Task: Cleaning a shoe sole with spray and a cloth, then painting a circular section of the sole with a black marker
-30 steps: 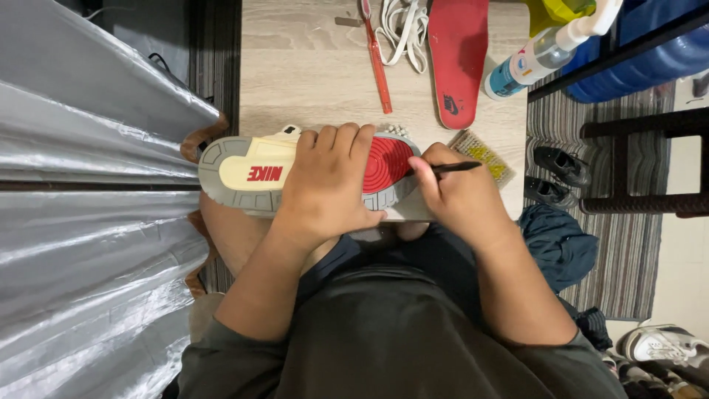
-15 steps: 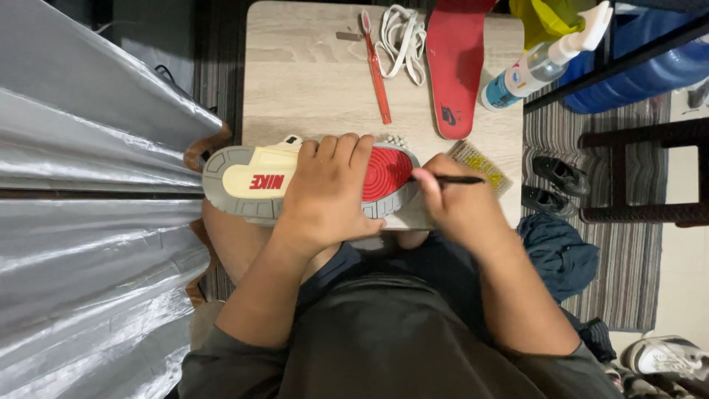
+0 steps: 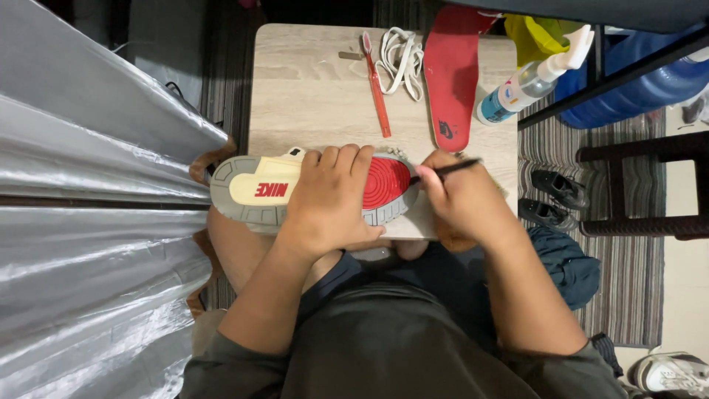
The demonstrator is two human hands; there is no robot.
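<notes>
Left hand [image 3: 332,196] clamps sneaker [image 3: 295,188] sole-up at bench [image 3: 310,96] near edge; right hand [image 3: 461,196] pinches thin black tool [image 3: 447,170], tip at red forefoot.

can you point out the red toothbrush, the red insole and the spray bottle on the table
red plastic toothbrush [image 3: 377,89], head view, middle of its handle
flat red foam insole [image 3: 452,77], head view, centre of its upper face
clear spray bottle with white nozzle [image 3: 521,90], head view, its labelled body
</notes>
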